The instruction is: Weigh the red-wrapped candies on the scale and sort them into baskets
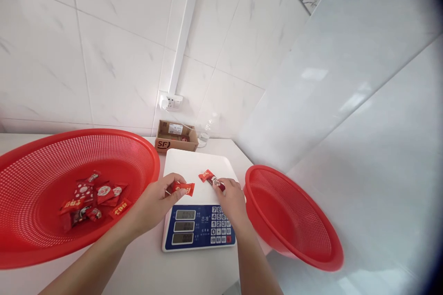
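Between the thumb and fingers of my left hand (pixel 169 193) is an orange-red wrapped candy (pixel 185 188), above the left part of the white scale (pixel 194 161). My right hand (pixel 231 196) pinches a dark red and white wrapped candy (pixel 216 181) over the scale's right part. Another orange-red wrapped candy (pixel 206 175) touches its far end; whether my fingers hold that one too I cannot tell. Several wrapped candies (pixel 104 191) lie in the large red basket (pixel 152 156) on the left. My right hand hides some of the scale's keypad (pixel 218 223).
To the right, a second red basket (pixel 332 258) stands tilted by the table's edge. Behind the scale are a small cardboard box (pixel 176 145) with a few items inside and a clear plastic bottle (pixel 207 129). A wall socket (pixel 171 102) sits above them on the tiled wall.
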`<control>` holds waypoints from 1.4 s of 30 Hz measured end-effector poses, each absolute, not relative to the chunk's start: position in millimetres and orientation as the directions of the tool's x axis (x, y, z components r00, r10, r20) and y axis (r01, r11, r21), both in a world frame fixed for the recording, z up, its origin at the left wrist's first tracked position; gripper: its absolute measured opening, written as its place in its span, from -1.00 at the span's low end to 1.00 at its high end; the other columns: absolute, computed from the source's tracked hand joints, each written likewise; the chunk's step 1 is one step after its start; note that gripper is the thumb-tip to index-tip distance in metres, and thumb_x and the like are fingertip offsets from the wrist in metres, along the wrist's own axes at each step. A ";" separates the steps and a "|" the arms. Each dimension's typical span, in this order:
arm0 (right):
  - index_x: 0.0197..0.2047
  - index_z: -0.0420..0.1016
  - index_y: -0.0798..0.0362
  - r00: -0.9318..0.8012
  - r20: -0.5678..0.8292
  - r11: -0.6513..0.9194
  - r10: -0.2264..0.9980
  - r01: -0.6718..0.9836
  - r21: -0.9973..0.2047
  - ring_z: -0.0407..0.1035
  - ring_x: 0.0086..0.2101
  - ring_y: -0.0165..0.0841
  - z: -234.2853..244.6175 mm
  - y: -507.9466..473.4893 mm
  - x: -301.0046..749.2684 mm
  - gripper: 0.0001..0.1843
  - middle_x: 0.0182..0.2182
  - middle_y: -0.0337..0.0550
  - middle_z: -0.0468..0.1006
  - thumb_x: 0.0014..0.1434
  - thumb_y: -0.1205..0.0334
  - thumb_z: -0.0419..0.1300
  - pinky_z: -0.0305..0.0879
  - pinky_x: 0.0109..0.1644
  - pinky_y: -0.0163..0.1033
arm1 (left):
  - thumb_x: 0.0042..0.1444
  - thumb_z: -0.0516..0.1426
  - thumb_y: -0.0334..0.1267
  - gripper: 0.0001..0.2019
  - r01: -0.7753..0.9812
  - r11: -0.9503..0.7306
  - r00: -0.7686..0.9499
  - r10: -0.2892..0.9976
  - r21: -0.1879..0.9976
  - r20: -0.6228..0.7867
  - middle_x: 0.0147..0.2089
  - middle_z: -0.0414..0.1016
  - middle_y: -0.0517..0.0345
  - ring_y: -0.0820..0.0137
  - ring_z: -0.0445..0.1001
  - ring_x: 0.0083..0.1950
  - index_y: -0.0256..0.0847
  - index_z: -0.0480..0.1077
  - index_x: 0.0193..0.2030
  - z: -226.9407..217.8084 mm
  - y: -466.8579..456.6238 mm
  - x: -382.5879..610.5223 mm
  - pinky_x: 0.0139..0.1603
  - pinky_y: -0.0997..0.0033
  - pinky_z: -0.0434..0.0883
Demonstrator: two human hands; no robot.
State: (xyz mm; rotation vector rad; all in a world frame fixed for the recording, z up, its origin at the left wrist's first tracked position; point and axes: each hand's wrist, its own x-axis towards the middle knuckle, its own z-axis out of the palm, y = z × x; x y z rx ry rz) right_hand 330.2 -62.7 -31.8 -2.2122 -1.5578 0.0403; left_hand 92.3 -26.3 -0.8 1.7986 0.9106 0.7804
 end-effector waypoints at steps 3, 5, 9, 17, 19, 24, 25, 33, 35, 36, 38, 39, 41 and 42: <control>-0.04 0.51 0.02 0.304 0.253 -0.096 0.919 0.792 -0.602 0.35 -0.01 -0.16 -30.2 -77.5 317.7 -0.68 -0.04 -0.03 0.54 0.27 0.09 0.05 0.25 0.06 -0.08 | 0.19 0.03 0.01 -0.73 0.247 -0.305 0.572 0.812 0.920 0.116 -0.33 0.46 0.22 0.34 0.37 -0.30 -0.10 0.40 -0.22 -2.9 -28.1 96.5 -0.26 0.36 0.32; -0.02 0.51 0.00 0.230 0.208 0.005 0.951 0.658 -0.753 0.40 -0.03 -0.20 -26.5 -87.2 306.5 -0.64 -0.03 -0.06 0.55 0.25 0.01 0.07 0.31 0.01 -0.11 | 0.20 0.03 -0.03 -0.76 0.250 -0.317 0.606 0.788 0.915 0.107 -0.34 0.47 0.23 0.35 0.36 -0.32 -0.10 0.41 -0.23 -4.8 -30.0 99.7 -0.28 0.37 0.31; -0.13 0.55 -0.01 0.112 0.121 0.057 0.986 0.462 -0.885 0.45 -0.17 -0.27 -18.2 -97.6 287.5 -0.73 -0.18 -0.13 0.61 0.18 0.08 0.15 0.33 -0.08 -0.18 | 0.20 0.02 -0.07 -0.77 0.255 -0.321 0.643 0.761 0.912 0.089 -0.37 0.46 0.23 0.34 0.35 -0.36 -0.09 0.43 -0.22 -7.9 -34.8 103.9 -0.32 0.38 0.29; -0.34 0.52 0.02 0.168 0.057 0.003 0.984 0.307 -0.952 0.39 -0.34 -0.33 -16.0 -94.8 281.9 -0.84 -0.40 -0.22 0.56 0.08 0.13 0.18 0.29 -0.20 -0.23 | 0.19 0.03 -0.03 -0.77 0.249 -0.284 0.638 0.767 0.926 0.064 -0.41 0.40 0.26 0.35 0.33 -0.35 -0.09 0.40 -0.23 -10.1 -34.3 102.7 -0.34 0.40 0.26; -0.36 0.51 0.02 0.186 0.031 -0.018 0.982 0.256 -0.966 0.39 -0.36 -0.34 -15.9 -94.9 282.4 -0.84 -0.43 -0.24 0.54 0.06 0.12 0.20 0.28 -0.22 -0.24 | 0.21 0.01 -0.05 -0.78 0.223 -0.269 0.633 0.771 0.937 0.070 -0.40 0.41 0.26 0.35 0.36 -0.33 -0.09 0.37 -0.18 -11.8 -32.4 102.2 -0.30 0.39 0.29; -0.36 0.51 0.03 0.183 0.002 -0.038 0.983 0.212 -0.977 0.39 -0.36 -0.34 -13.9 -95.9 281.8 -0.82 -0.44 -0.24 0.54 0.05 0.09 0.22 0.28 -0.23 -0.25 | 0.19 -0.01 -0.11 -0.78 0.188 -0.241 0.608 0.790 0.952 0.080 -0.45 0.36 0.30 0.36 0.35 -0.37 -0.08 0.31 -0.09 -13.0 -31.1 102.3 -0.30 0.39 0.31; -0.36 0.51 0.03 0.177 0.009 -0.033 0.984 0.230 -0.973 0.38 -0.36 -0.34 -13.5 -96.1 281.7 -0.80 -0.44 -0.23 0.54 0.06 0.07 0.22 0.28 -0.23 -0.25 | 0.18 -0.01 -0.12 -0.78 0.187 -0.241 0.605 0.792 0.952 0.081 -0.45 0.35 0.30 0.36 0.35 -0.38 -0.08 0.31 -0.08 -12.5 -31.5 102.4 -0.31 0.39 0.31; -0.42 0.42 0.01 0.140 0.070 0.019 0.988 0.338 -0.941 0.32 -0.41 -0.36 -13.6 -97.5 283.3 -0.72 -0.49 -0.25 0.47 0.14 -0.02 0.17 0.25 -0.29 -0.26 | 0.18 0.00 -0.13 -0.82 0.161 -0.254 0.565 0.816 0.954 0.122 -0.51 0.22 0.35 0.40 0.23 -0.43 -0.08 0.30 -0.13 -9.5 -31.8 102.3 -0.40 0.44 0.21; -0.43 0.39 0.01 0.122 0.079 0.028 0.989 0.368 -0.929 0.28 -0.44 -0.38 -13.9 -98.0 282.5 -0.71 -0.51 -0.27 0.44 0.15 -0.03 0.15 0.21 -0.33 -0.28 | 0.17 0.02 -0.12 -0.83 0.143 -0.246 0.548 0.826 0.959 0.130 -0.53 0.19 0.37 0.42 0.19 -0.45 -0.08 0.29 -0.15 -10.8 -30.6 102.4 -0.42 0.45 0.18; -0.44 0.38 0.01 0.117 0.081 0.031 0.990 0.378 -0.925 0.26 -0.45 -0.38 -14.0 -98.3 281.7 -0.71 -0.52 -0.28 0.42 0.15 -0.03 0.15 0.19 -0.35 -0.28 | 0.16 0.04 -0.12 -0.82 0.131 -0.239 0.541 0.831 0.962 0.132 -0.54 0.18 0.38 0.43 0.18 -0.46 -0.08 0.29 -0.14 -11.7 -30.1 102.7 -0.43 0.46 0.18; -0.44 0.37 0.01 0.125 0.081 0.029 0.989 0.373 -0.927 0.24 -0.46 -0.40 -14.3 -99.0 278.9 -0.70 -0.53 -0.29 0.40 0.15 -0.04 0.14 0.18 -0.35 -0.29 | 0.17 0.05 -0.09 -0.79 0.097 -0.213 0.527 0.840 0.972 0.131 -0.55 0.16 0.40 0.44 0.18 -0.47 -0.09 0.28 -0.11 -14.0 -29.7 104.2 -0.43 0.45 0.20; -0.44 0.36 0.00 0.141 0.081 0.025 0.987 0.359 -0.933 0.23 -0.46 -0.40 -14.4 -99.2 276.9 -0.70 -0.53 -0.30 0.39 0.15 -0.04 0.14 0.18 -0.34 -0.29 | 0.18 0.05 -0.07 -0.77 0.074 -0.193 0.522 0.843 0.978 0.127 -0.55 0.16 0.40 0.44 0.20 -0.48 -0.09 0.27 -0.08 -15.2 -29.8 105.6 -0.42 0.44 0.23; -0.43 0.36 0.00 0.195 0.089 0.024 0.977 0.316 -0.948 0.23 -0.47 -0.40 -14.7 -99.4 272.1 -0.70 -0.53 -0.30 0.38 0.15 -0.05 0.14 0.20 -0.33 -0.28 | 0.20 0.04 -0.01 -0.70 0.023 -0.142 0.527 0.843 0.990 0.109 -0.49 0.26 0.36 0.42 0.31 -0.43 -0.10 0.23 -0.01 -17.0 -31.1 109.0 -0.38 0.41 0.31; -0.43 0.35 0.00 0.228 0.099 0.029 0.969 0.293 -0.956 0.23 -0.47 -0.40 -15.0 -99.4 269.5 -0.69 -0.53 -0.30 0.37 0.15 -0.06 0.13 0.21 -0.33 -0.28 | 0.20 0.04 0.02 -0.66 -0.001 -0.113 0.536 0.839 0.994 0.096 -0.42 0.34 0.30 0.40 0.37 -0.36 -0.10 0.22 0.02 -17.6 -32.1 110.9 -0.34 0.38 0.37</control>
